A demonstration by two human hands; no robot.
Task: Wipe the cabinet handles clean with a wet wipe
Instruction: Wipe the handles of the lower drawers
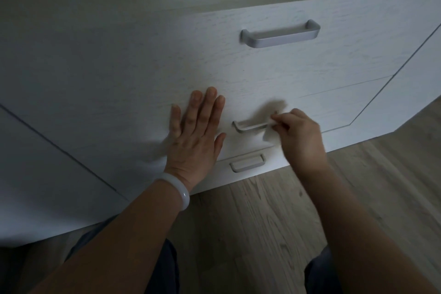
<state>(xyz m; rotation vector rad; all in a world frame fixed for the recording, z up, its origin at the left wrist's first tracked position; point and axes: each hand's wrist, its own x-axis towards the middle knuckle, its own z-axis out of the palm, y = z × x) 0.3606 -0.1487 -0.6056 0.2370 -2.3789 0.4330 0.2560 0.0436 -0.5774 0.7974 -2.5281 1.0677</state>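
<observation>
Head view: middle handle lies horizontal (right hand wiping).

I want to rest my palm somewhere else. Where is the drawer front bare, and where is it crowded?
Bare: the wide panel between the top handle and the left hand, and left of that hand. Crowded: the middle handle, between both hands, with the right hand pinching the wet wipe at its right end.

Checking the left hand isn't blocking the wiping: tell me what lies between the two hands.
In the head view, the middle handle spans the gap between the left hand, flat on the drawer front, and the right hand, which pinches the wet wipe at the handle's right end.
</observation>
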